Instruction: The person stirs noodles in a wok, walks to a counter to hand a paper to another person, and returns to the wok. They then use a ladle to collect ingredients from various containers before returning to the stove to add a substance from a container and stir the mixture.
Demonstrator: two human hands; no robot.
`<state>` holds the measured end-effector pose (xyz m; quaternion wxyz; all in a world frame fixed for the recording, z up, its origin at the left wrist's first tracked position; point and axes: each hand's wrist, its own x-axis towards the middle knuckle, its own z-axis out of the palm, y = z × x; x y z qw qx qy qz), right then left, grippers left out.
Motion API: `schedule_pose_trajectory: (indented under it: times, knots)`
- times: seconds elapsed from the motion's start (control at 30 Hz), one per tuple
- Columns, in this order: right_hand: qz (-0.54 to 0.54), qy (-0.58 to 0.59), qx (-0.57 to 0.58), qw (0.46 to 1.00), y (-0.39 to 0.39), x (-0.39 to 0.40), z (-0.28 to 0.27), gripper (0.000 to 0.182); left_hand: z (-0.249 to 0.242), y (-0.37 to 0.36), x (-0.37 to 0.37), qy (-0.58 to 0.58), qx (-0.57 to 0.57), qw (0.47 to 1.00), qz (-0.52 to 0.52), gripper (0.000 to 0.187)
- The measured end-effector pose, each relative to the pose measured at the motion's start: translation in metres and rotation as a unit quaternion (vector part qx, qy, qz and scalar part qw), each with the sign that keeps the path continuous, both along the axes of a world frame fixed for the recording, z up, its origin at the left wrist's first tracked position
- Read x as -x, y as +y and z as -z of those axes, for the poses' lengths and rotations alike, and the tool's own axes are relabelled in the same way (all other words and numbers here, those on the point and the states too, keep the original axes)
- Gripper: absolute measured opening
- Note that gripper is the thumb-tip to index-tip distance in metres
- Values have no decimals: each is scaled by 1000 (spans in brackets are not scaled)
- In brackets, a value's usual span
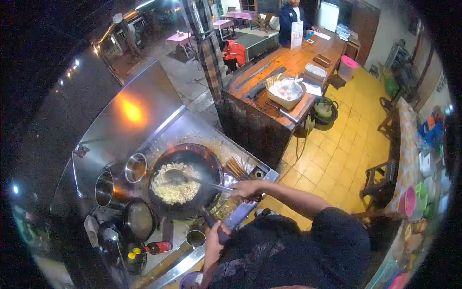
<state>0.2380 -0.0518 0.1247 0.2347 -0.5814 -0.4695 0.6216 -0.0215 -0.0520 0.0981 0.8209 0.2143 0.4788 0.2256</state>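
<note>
A black wok sits on the metal stove, with pale yellow, chopped-looking food in its middle. My right hand is closed around the long handle of a ladle, whose dark rounded head rests in the food. Lower down, my left hand grips the wok's dark handle at the near side. The exact food cannot be made out. Haze hangs over the wok's right part.
Metal pots and a round pan stand left of the wok. Near them lies a red bottle with a yellow cap. A wooden counter carries a lined basket; a person stands behind it.
</note>
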Motion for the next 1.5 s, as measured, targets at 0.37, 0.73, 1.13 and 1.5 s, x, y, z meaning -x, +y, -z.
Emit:
schedule_pose_trajectory:
  times: [0.37,0.73,1.13,1.5]
  knots:
    - [99,160,30,982,-48,-93,47,43,97,71,7,25,-88,996,-1,13]
    - [756,134,-145,624,-106,-520,108,12,115,51,16,614,-379,692,-10,36]
    - [780,-30,25,624,-51,-668,203,24,117,-88,-234,667,-499,553,-12,38]
    - [696,170,-22,697,-167,-718,151,26,128,-11,-480,459,-508,697,213,37]
